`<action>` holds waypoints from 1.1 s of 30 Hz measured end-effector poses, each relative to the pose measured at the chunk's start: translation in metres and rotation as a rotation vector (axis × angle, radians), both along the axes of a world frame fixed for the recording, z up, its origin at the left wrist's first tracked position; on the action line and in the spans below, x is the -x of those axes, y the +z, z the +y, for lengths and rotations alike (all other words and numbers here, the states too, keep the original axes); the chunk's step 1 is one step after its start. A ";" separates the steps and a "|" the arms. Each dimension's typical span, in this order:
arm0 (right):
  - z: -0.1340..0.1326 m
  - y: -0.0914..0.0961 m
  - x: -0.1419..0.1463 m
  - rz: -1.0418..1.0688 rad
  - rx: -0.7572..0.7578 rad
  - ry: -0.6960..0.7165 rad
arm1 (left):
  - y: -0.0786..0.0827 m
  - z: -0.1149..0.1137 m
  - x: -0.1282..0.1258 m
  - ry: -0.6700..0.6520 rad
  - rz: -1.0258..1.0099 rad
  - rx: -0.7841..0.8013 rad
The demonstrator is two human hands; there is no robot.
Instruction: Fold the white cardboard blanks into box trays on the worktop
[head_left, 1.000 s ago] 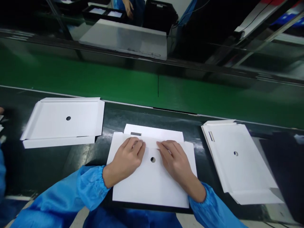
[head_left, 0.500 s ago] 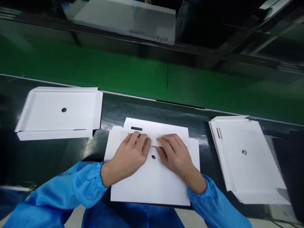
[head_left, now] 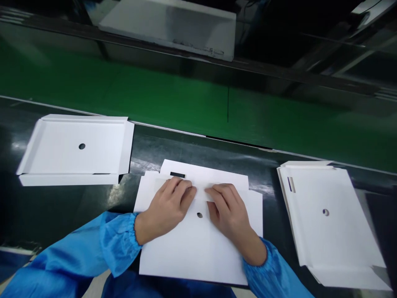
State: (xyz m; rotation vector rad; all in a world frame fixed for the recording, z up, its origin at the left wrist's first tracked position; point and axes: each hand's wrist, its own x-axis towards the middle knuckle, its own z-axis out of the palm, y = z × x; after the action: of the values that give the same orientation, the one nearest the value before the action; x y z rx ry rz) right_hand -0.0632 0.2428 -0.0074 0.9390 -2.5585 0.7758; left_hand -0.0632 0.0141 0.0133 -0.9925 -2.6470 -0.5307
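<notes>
A flat white cardboard sheet (head_left: 186,252) lies in front of me, with a round hole near its middle and a slot in its far flap. My left hand (head_left: 169,207) is closed, thumb and fingers pinched at the fold line by the far flap. Opposite it, my right hand (head_left: 228,211) pinches the same fold, just right of the hole. A narrow raised strip of the white card shows between the fingertips. My fingers hide part of the fold.
To the left lies a white cardboard tray (head_left: 102,145) with raised edges and a round hole. On the right is a small stack of similar white card pieces (head_left: 335,236). A green surface (head_left: 170,99) runs behind the dark bench (head_left: 161,142).
The view has shifted slightly, so the sheet and the right stack sit lower in the frame. Both hands keep their pinch at the fold, with the right fingertips slightly lifted apart.
</notes>
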 end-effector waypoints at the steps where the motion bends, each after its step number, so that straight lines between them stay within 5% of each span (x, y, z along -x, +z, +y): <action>1: 0.000 0.000 0.000 -0.003 0.001 -0.006 | 0.000 0.001 0.000 0.011 -0.012 -0.024; 6: -0.002 0.003 0.001 0.028 -0.007 -0.026 | 0.001 0.006 0.002 0.126 -0.035 -0.127; 24: -0.010 0.012 0.021 -0.095 -0.140 -0.161 | -0.003 0.008 0.032 0.164 -0.124 -0.027; 29: -0.009 0.029 0.045 -0.428 -0.337 -0.175 | -0.006 -0.002 0.059 0.067 -0.467 0.002; 33: -0.015 0.046 0.060 -0.823 -0.450 -0.266 | -0.006 -0.006 0.068 0.128 -0.561 -0.027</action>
State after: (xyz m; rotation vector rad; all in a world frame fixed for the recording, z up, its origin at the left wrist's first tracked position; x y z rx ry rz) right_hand -0.1232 0.2282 0.0383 0.3830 -3.5859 0.5895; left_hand -0.1309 0.0086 0.0070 -0.7369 -3.1455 -0.9257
